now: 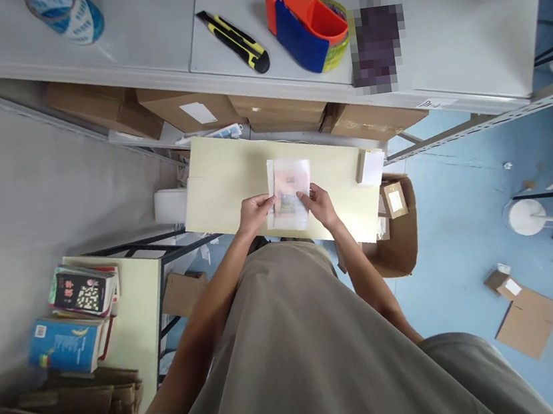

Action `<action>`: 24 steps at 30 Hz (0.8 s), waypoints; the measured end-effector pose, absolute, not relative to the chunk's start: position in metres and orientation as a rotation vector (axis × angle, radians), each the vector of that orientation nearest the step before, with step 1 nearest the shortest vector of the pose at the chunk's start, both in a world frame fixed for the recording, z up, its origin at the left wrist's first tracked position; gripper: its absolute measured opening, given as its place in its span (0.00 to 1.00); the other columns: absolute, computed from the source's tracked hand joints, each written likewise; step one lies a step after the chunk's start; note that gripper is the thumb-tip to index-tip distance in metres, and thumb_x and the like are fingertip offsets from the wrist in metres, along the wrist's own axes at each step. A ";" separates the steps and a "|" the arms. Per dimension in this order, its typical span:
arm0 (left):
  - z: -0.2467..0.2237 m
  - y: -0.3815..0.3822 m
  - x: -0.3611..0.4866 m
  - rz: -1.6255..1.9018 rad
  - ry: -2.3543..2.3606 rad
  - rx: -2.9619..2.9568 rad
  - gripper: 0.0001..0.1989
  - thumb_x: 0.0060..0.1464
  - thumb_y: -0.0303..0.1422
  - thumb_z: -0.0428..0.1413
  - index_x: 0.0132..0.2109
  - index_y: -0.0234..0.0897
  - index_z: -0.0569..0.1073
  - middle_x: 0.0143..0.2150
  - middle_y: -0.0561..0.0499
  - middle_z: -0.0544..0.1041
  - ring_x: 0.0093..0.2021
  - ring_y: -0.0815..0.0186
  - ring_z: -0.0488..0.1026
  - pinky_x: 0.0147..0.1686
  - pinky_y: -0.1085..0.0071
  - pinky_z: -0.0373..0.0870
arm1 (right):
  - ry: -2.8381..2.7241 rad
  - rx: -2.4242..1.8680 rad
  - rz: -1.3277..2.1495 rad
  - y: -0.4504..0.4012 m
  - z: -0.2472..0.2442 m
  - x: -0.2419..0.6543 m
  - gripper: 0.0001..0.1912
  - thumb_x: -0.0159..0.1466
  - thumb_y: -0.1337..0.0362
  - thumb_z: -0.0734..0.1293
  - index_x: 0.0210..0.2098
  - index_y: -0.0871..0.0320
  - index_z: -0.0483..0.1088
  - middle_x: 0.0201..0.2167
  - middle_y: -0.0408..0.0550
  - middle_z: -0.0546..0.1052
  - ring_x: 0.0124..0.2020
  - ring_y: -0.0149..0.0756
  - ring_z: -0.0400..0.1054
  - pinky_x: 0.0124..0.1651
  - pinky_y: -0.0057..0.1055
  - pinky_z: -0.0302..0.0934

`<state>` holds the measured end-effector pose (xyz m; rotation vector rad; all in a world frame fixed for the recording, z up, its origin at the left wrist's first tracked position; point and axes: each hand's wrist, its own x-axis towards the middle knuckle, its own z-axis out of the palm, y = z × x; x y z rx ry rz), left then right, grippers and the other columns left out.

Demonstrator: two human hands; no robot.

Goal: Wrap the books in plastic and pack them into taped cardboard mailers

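A flat, whitish translucent packet (287,182) with a blurred pink and greenish item showing through it is held between my two hands, over the pale yellow table (227,179). My left hand (256,213) pinches its left edge, fingers together. On the right side, my right hand (320,204) grips the packet with the thumb lying on top. A small stack of white cards or paper (370,167) rests at the table's right end, apart from my hands.
Above the table, a grey shelf (150,41) carries a tape roll (74,17), a yellow-black cutter (236,42) and an orange-blue tape dispenser (307,25). Cardboard boxes (284,108) sit beneath it. Books (69,343) lie at left; an open carton (405,238) stands at right.
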<state>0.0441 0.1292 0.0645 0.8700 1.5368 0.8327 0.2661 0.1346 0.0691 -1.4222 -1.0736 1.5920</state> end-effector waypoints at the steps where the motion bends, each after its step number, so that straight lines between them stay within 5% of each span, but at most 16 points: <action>1: 0.067 0.129 0.043 0.874 1.572 0.884 0.23 0.50 0.52 0.70 0.41 0.36 0.86 0.38 0.47 0.87 0.42 0.57 0.84 0.42 0.64 0.82 | -1.111 -1.477 1.539 0.137 0.070 0.261 0.32 0.64 0.36 0.71 0.52 0.57 0.72 0.45 0.56 0.84 0.43 0.45 0.79 0.44 0.40 0.76; 7: 0.090 0.127 0.035 1.069 1.763 0.970 0.09 0.55 0.38 0.67 0.39 0.38 0.83 0.38 0.48 0.87 0.40 0.58 0.85 0.46 0.65 0.82 | -1.235 -1.507 1.389 0.143 0.080 0.211 0.33 0.67 0.38 0.69 0.59 0.55 0.72 0.63 0.61 0.78 0.63 0.50 0.76 0.61 0.47 0.75; 12: 0.105 0.114 0.033 0.959 1.824 1.185 0.05 0.60 0.37 0.64 0.40 0.43 0.84 0.41 0.49 0.88 0.45 0.56 0.86 0.52 0.62 0.81 | -1.224 -1.393 1.524 0.134 0.095 0.157 0.35 0.65 0.35 0.70 0.59 0.55 0.73 0.54 0.56 0.83 0.55 0.47 0.79 0.58 0.42 0.76; 15: 0.112 0.106 0.028 0.989 1.711 1.153 0.15 0.60 0.37 0.65 0.54 0.43 0.82 0.49 0.47 0.87 0.50 0.54 0.85 0.55 0.59 0.81 | -1.209 -1.457 1.447 0.133 0.100 0.146 0.30 0.69 0.36 0.65 0.54 0.54 0.74 0.42 0.51 0.83 0.46 0.45 0.78 0.50 0.40 0.76; 19: 0.113 0.103 0.011 0.962 1.401 1.079 0.39 0.59 0.38 0.65 0.74 0.44 0.64 0.65 0.40 0.80 0.59 0.53 0.82 0.56 0.57 0.82 | -1.218 -1.505 1.363 0.138 0.101 0.153 0.27 0.71 0.36 0.63 0.32 0.53 0.68 0.24 0.41 0.67 0.30 0.36 0.65 0.36 0.32 0.65; 24: 0.098 0.118 -0.029 1.056 1.602 0.973 0.30 0.59 0.41 0.65 0.66 0.41 0.73 0.67 0.39 0.77 0.61 0.52 0.79 0.60 0.56 0.79 | -1.226 -1.416 1.425 0.140 0.110 0.149 0.31 0.70 0.33 0.63 0.26 0.52 0.56 0.24 0.38 0.53 0.28 0.32 0.50 0.31 0.30 0.51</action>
